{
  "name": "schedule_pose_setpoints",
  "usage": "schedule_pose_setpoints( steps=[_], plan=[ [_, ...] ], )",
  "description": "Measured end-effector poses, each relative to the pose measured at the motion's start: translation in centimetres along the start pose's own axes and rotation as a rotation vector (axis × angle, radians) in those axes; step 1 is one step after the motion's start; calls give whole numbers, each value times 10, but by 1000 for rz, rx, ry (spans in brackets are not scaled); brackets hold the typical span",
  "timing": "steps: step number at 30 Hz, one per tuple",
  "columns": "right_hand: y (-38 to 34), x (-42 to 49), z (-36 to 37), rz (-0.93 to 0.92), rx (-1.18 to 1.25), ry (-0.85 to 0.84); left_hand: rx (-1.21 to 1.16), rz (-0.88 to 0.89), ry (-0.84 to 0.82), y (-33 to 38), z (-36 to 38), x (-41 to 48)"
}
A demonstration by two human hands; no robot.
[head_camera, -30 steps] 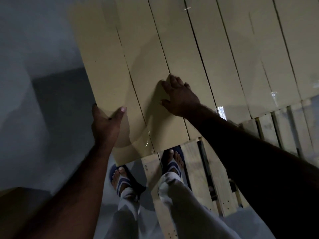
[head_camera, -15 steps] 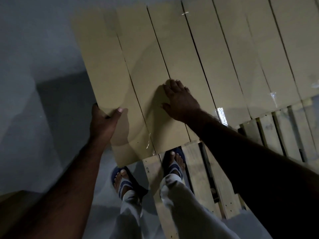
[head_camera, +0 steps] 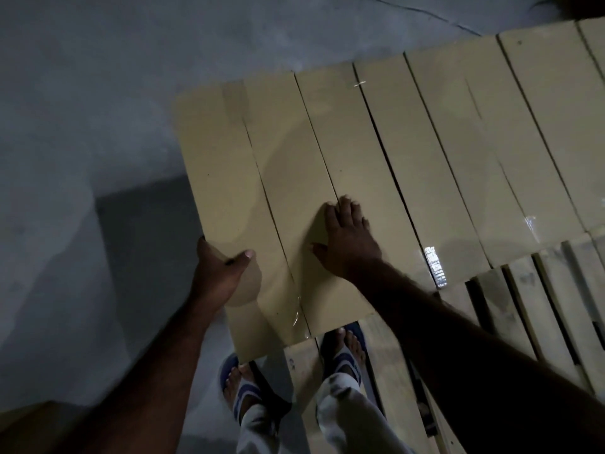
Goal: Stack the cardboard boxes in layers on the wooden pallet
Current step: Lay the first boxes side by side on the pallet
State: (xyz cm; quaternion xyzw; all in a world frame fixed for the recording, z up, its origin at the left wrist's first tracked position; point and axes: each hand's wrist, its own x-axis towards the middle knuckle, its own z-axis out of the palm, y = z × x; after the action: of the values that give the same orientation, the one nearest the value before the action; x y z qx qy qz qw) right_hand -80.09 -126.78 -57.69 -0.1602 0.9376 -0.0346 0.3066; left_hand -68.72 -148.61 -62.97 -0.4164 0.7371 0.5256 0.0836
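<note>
Head view looks straight down on a row of long, narrow cardboard boxes (head_camera: 442, 158) lying side by side on the slats of a wooden pallet (head_camera: 523, 306). The left hand (head_camera: 219, 273) holds the end box (head_camera: 212, 191) at the row's left by its outer edge, its grip closed, thumb on top and fingers wrapped down the side. The right hand (head_camera: 347, 237) lies flat on the box tops just beside it, fingers straight and slightly spread. A shiny label (head_camera: 435, 267) sits near one box's near end, its print too blurred to read. Feet in blue-and-white sandals (head_camera: 242, 388) stand below, one on the grey floor (head_camera: 82, 126).
</note>
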Motion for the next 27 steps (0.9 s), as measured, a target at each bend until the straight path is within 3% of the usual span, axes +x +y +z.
schedule_pose_setpoints(
  steps=[7,15,18,20,25,27],
  plan=[
    [-3,-1,-1,17,-40,42,133,62,34,6,1,-4],
    [12,0,-8,54,3,71,67,35,37,-9,-1,-36],
    [19,-1,-12,27,83,123,546,359,108,-13,8,-73],
    [25,-5,-16,-5,111,107,754,619,50,-5,26,-92],
    [39,-14,-26,-20,124,124,818,1078,-305,12,102,-119],
    [47,-17,-23,-29,106,101,877,1159,-415,10,129,-119]
  ],
)
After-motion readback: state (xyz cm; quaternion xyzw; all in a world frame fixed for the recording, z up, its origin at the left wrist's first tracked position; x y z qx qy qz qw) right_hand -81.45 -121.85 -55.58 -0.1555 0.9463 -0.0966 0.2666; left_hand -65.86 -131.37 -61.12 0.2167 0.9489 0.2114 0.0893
